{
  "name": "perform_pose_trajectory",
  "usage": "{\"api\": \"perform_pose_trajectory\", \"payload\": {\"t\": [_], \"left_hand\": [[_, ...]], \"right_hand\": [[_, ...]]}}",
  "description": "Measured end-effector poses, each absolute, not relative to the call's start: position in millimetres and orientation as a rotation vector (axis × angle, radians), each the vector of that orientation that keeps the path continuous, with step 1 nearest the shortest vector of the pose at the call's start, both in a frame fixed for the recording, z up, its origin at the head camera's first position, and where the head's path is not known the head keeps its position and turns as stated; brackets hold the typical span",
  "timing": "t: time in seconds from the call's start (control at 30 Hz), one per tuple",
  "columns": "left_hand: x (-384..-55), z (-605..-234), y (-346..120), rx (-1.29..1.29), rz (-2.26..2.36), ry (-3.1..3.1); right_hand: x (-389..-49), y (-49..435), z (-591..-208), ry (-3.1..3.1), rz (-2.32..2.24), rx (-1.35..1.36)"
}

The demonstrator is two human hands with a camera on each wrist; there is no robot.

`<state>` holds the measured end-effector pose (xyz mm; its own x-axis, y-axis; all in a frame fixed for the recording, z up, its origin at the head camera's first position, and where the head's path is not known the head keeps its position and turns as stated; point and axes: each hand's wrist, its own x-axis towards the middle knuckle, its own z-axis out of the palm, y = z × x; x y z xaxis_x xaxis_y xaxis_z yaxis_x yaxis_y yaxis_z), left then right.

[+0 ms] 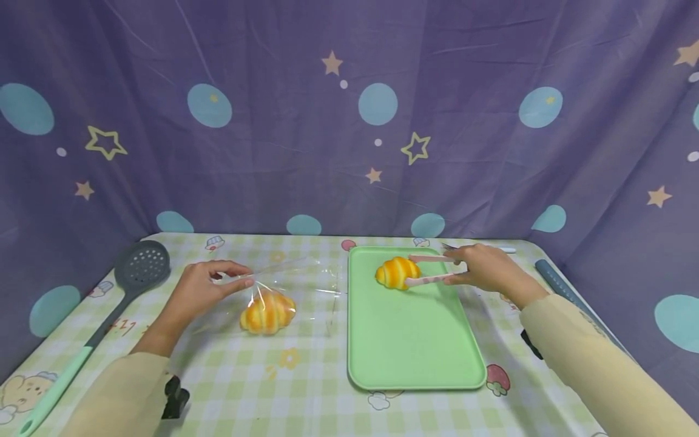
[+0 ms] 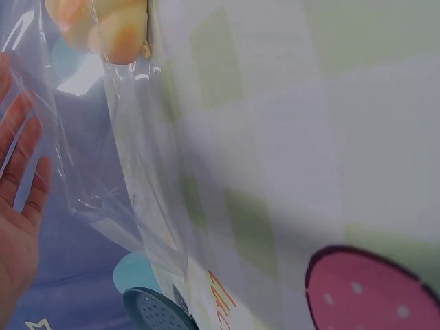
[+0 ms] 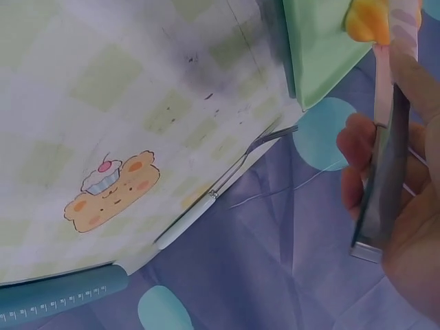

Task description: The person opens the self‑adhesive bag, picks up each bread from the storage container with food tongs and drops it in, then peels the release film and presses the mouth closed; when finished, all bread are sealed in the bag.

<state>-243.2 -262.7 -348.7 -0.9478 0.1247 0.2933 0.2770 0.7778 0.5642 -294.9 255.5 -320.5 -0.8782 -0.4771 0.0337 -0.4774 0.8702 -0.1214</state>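
My left hand (image 1: pixel 199 291) pinches the mouth edge of a clear plastic bag (image 1: pixel 322 315) between thumb and fingers. Inside the bag, on the tablecloth, lies a golden croissant (image 1: pixel 269 312). In my right hand (image 1: pixel 491 270) is a pair of pink tongs (image 1: pixel 428 280), whose grip end shows metal in the right wrist view. The tong tips straddle the right end of a second croissant (image 1: pixel 392 273), which sits at the far end of a light green tray (image 1: pixel 412 346). In the left wrist view, clear film (image 2: pixel 89 199) overlaps the fingers of my left hand (image 2: pixel 20 206).
A dark skimmer (image 1: pixel 143 267) with a mint handle lies at the left. Behind my right hand is a fork (image 3: pixel 230 172) with a pale handle. A blue-grey bar with printed scale marks (image 3: pixel 62 292) lies at the right edge. A purple curtain (image 1: pixel 278 152) stands behind the table.
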Motion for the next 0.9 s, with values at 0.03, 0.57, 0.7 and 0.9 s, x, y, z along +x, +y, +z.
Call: {"api": "perform_pose_trajectory", "payload": {"t": [0.03,0.57,0.7,0.9], "left_hand": [[-243.2,-348.8,-262.5,-0.310,-0.923,-2.734],[-243.4,-350.3,-258.4,-0.302,-0.946,-2.747],[-243.7,-350.0,-257.6,-0.302,-0.953,-2.750],[-244.2,-349.6,-256.9,-0.306,-0.951,-2.744]], "right_hand": [[-295.6,255.5,-320.0,-3.048,0.208,0.774],[-306.7,258.9,-327.0,-3.137,0.562,0.665],[-306.2,258.5,-329.8,-3.109,0.566,0.643],[-302.9,258.8,-335.1,-3.062,0.516,0.642]]}}
